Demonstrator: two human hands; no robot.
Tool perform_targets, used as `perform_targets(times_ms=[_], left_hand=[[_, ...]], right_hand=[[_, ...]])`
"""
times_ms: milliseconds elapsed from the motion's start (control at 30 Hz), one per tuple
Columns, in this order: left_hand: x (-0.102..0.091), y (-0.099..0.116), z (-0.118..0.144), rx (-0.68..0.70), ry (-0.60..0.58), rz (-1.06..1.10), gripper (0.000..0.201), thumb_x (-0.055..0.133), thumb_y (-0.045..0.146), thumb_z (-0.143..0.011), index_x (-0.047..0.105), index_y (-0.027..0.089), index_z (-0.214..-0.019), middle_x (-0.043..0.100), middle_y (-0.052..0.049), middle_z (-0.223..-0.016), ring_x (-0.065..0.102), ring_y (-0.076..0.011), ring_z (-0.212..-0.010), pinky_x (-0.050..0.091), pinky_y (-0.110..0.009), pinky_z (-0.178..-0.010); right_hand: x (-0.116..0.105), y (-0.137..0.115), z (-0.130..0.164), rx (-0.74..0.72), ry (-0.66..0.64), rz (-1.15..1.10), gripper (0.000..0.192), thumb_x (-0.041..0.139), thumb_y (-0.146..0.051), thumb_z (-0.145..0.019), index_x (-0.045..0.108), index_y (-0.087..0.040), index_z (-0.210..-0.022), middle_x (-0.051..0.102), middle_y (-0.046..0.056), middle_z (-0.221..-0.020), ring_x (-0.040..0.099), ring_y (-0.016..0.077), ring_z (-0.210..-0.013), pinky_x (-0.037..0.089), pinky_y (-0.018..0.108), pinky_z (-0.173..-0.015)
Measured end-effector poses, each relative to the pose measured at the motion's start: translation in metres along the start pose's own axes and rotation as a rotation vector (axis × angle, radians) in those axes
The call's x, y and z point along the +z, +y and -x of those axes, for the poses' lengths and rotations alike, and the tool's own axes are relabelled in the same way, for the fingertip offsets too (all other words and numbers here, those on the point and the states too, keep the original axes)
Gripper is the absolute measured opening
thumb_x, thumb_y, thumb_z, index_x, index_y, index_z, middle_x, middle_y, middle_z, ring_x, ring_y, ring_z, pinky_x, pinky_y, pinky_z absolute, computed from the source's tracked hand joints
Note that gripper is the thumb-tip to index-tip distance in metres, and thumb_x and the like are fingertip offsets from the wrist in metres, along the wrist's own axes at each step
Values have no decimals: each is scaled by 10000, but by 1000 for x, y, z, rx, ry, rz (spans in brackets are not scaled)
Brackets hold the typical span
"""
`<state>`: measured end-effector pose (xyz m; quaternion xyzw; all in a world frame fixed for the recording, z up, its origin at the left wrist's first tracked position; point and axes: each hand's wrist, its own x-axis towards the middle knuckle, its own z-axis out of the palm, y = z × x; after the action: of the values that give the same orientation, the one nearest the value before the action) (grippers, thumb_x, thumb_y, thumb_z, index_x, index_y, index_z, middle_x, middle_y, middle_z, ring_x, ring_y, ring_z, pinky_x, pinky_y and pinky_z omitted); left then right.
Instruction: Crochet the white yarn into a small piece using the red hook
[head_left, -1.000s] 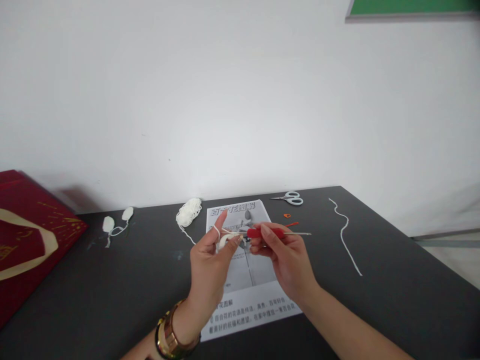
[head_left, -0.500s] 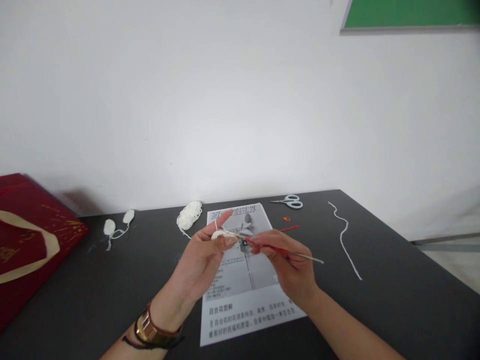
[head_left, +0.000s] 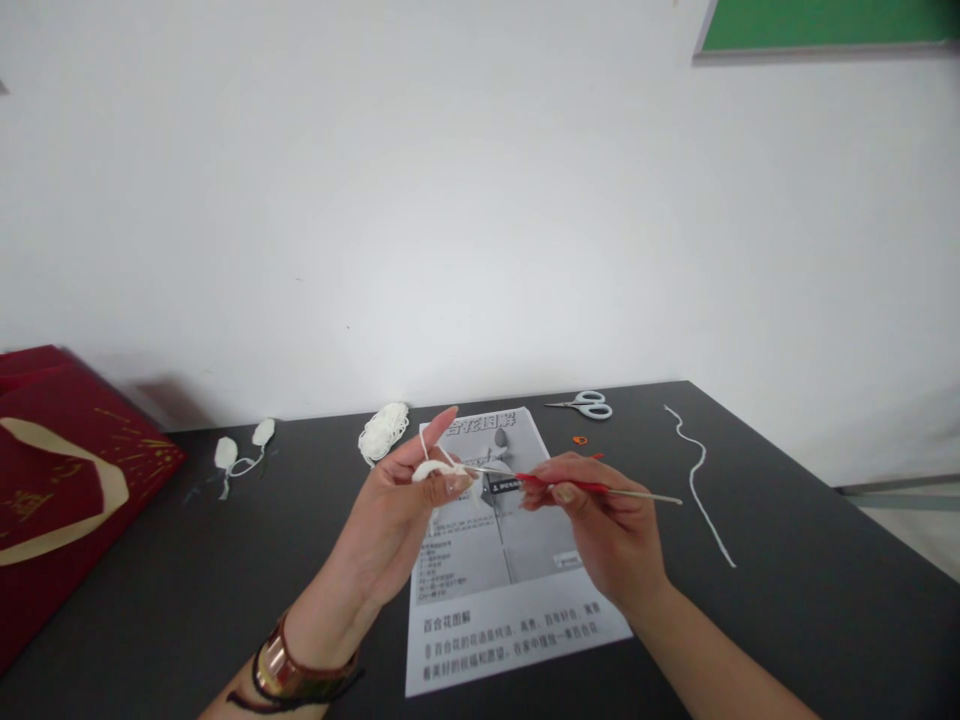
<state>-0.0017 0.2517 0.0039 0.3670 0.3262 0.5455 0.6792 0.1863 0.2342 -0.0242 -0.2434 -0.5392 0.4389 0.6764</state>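
Observation:
Between thumb and fingers, my left hand (head_left: 401, 505) pinches a small white crochet piece (head_left: 431, 470), with white yarn looped over its raised index finger. My right hand (head_left: 600, 510) grips a crochet hook (head_left: 577, 485) by its red handle. The hook's thin metal shaft points left and its tip meets the white piece by my left fingertips. Whether a loop sits on the tip is too small to tell. Under both hands lies a printed pattern sheet (head_left: 517, 655). A ball of white yarn (head_left: 384, 432) rests behind my left hand.
On the dark table (head_left: 750, 640), two white crocheted petals (head_left: 226, 453) joined by yarn lie left. Scissors (head_left: 589, 404) and an orange stitch marker (head_left: 580, 440) are at the back. A loose white yarn strand (head_left: 697, 470) lies right. A red gift bag (head_left: 67, 500) stands at the left edge.
My right hand has moved right with the hook, whose shaft now shows more between the hands. My left hand has shifted slightly left. The view has turned a little.

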Motion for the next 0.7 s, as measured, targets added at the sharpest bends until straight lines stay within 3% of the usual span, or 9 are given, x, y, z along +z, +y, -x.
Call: perform_targets(times_ms=[467, 700], left_hand=[[-4, 10, 3, -78, -145, -53, 534, 755, 48, -644, 669, 224, -1141, 673, 13, -714, 594, -86, -655, 439, -213, -697], [-4, 8, 2, -15, -121, -202, 532, 786, 90, -632, 681, 262, -1125, 638, 31, -688, 561, -80, -619, 436, -207, -624]], right_hand=[[-12, -11, -10, 7, -111, -6, 102, 646, -231, -834, 738, -212, -875, 716, 42, -727, 648, 154, -686, 528, 278, -624], [-11, -10, -13, 226, 1, -186, 116, 698, -287, -788, 746, -182, -783, 732, 35, -683, 657, 119, -578, 546, 206, -555]])
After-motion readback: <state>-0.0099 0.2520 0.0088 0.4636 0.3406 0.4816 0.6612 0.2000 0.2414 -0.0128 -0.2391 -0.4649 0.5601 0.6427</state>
